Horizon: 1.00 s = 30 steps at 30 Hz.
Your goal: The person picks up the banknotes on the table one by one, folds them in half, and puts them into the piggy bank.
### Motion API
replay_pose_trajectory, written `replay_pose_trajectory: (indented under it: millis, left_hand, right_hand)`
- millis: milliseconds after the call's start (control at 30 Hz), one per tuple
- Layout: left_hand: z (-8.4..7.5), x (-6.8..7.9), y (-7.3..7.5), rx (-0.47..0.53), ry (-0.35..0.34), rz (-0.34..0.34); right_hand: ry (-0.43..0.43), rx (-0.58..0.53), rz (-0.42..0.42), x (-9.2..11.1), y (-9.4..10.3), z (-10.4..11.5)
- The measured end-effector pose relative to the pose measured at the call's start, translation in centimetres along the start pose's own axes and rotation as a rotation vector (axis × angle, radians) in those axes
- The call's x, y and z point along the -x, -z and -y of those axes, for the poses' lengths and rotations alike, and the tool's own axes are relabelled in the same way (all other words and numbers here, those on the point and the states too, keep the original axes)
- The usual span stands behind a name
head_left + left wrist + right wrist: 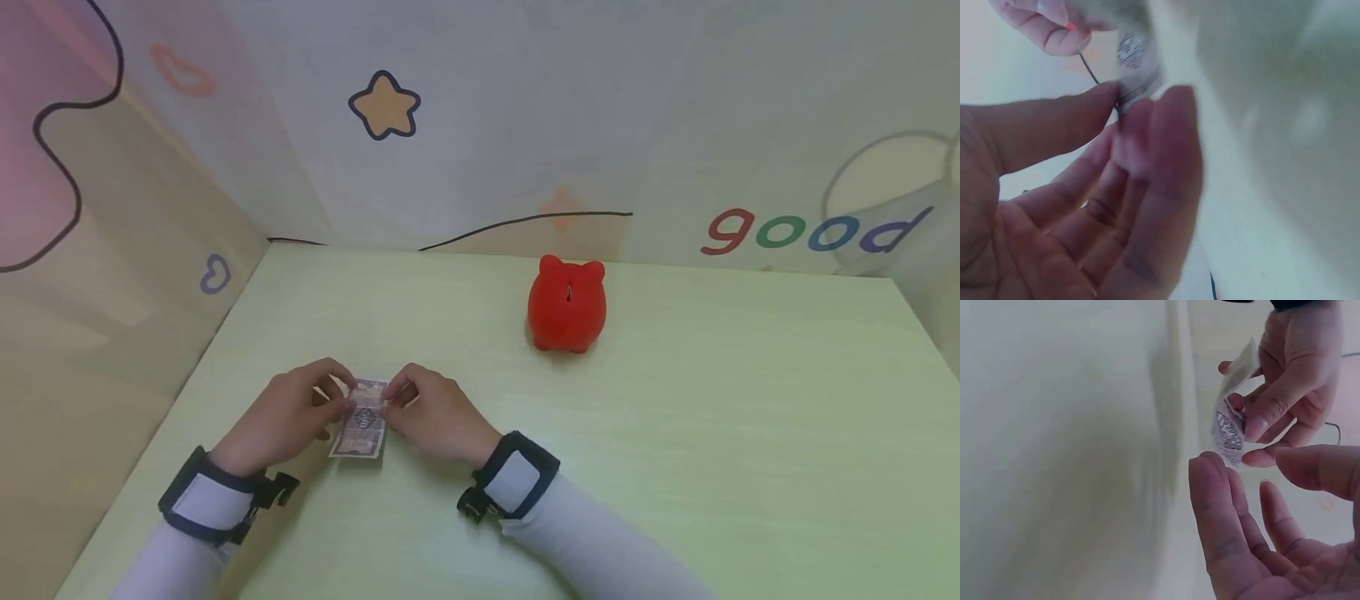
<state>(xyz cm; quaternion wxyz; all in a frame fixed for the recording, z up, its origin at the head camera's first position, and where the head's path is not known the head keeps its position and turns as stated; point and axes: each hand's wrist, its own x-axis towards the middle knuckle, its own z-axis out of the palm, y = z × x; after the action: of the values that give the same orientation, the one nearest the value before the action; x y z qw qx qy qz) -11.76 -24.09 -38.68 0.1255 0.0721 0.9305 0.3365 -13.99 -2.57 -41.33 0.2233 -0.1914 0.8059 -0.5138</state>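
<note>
A small purple printed banknote (362, 429) is held just over the table at the left, a crease across it. My left hand (288, 417) pinches its left edge between thumb and fingers; the left wrist view shows the note (1137, 56) between them. My right hand (442, 417) is at the note's right edge. In the right wrist view its thumb and fingertips (1210, 481) stand apart, the fingertips close to the end of the note (1229, 431). Whether they touch it I cannot tell. Farther back stands a red piggy bank (567, 308), a slot in its top.
The pale green table (712, 417) extends to the right of both hands. Behind it rises a printed backdrop (525, 125) with a star and the word "good". Another backdrop panel (97, 375) borders the left side. Dark straps (517, 475) sit on both wrists.
</note>
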Motion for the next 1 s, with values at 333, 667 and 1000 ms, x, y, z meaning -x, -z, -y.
replay_pose_trajectory:
  millis: [333,667,1000]
  left_hand:
    - [-2.1,-1.7,-0.1,0.076,-0.104,-0.112]
    - [-5.9,-4.6,-1.2,0.209,-0.261,-0.219]
    - [-10.2,-8.3,-3.4,0.43,-0.311,-0.178]
  right_hand:
    - [0.025,-0.133,-0.08,0.3,3.0,0.5]
    - [0.042,-0.245,-0.2,1.3,7.9,0.8]
    - [0.015,-0.232,-0.348,3.0,12.7,-0.7]
